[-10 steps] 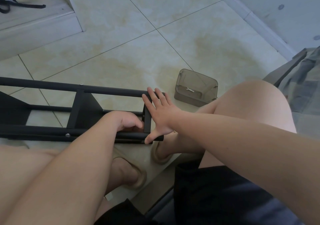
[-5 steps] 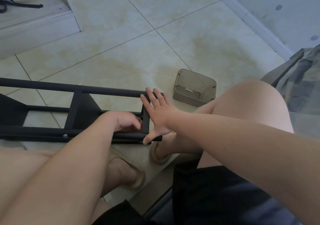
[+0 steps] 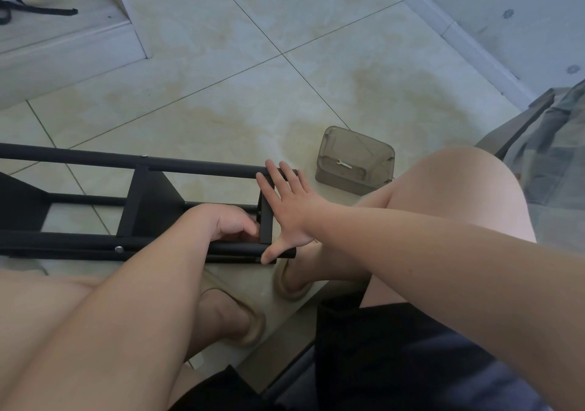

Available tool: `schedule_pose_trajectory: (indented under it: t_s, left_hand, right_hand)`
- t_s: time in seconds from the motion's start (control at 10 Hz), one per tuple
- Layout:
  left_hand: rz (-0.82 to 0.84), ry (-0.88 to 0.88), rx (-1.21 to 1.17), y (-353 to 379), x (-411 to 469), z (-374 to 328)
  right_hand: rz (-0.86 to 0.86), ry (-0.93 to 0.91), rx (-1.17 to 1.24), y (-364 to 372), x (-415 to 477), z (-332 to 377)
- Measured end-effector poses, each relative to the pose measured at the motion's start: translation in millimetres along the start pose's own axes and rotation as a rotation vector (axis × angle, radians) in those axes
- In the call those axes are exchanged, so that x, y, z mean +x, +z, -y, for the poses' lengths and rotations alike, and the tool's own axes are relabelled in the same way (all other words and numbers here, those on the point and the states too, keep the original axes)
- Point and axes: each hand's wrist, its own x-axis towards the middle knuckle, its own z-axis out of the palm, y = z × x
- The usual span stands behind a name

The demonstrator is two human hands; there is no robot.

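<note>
While the frame (image 3: 148, 208) lies on the floor (image 3: 221, 62), the right hand (image 3: 291, 208) presses flat on its end, fingers straight. Inside that end the left hand (image 3: 231, 224) curls. Whether it grips anything is hidden. A box (image 3: 354, 165) stands just past the frame.

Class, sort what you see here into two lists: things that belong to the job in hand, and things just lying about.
Job in hand: frame, black, lying on the floor; right hand, flat against its end; left hand, fingers curled inside it by the end bar.
Lying about: box with a small tool inside, untouched; cloth; strap.
</note>
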Motion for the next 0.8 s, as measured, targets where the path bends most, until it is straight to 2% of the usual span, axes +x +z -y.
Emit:
schedule_pose_trajectory:
  t_s: [0.5, 0.6, 0.8]
  left_hand:
    - [0.042, 0.020, -0.111, -1.8, 3.4, 4.3]
    - [-0.035, -0.022, -0.052, 0.5, 3.8, 3.1]
    - [-0.044, 0.011, 0.041, -0.8, 2.7, 1.0]
  right_hand:
    - [-0.001, 0.002, 0.004, -0.6, -0.3, 0.2]
    - [-0.005, 0.002, 0.004, -0.1, -0.4, 0.5]
    - [0.001, 0.004, 0.000, -0.4, -0.1, 0.5]
